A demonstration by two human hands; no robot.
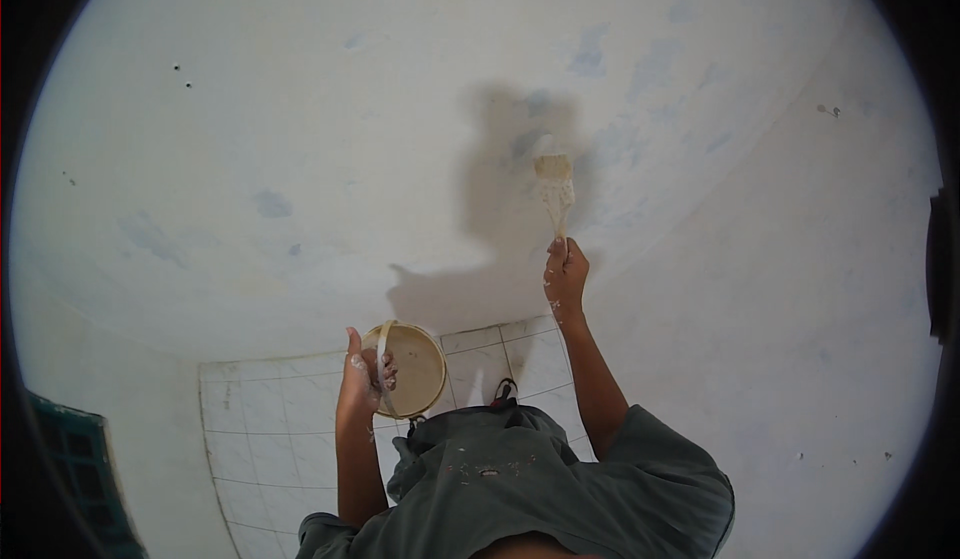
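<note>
A paintbrush (555, 184) with a pale, paint-smeared handle points up toward the white wall (400, 139). My right hand (566, 277) is closed round the lower end of its handle, with white paint specks on the wrist. The bristle tip lies over a whitish spot at the wall; whether it touches I cannot tell. My left hand (366, 374) has its fingers curled round the handle of a round bucket (420, 369), thumb sticking up. Paint marks the fingers. Pale stuff shows inside the bucket, its level hard to judge.
Bluish patches (590, 54) show through the wall's white coat. A second wall (740, 359) meets it at a corner on the right. White floor tiles (270, 419) lie below, with my shoe (505, 391) near the wall's foot. A dark green barred frame (80, 469) stands at lower left.
</note>
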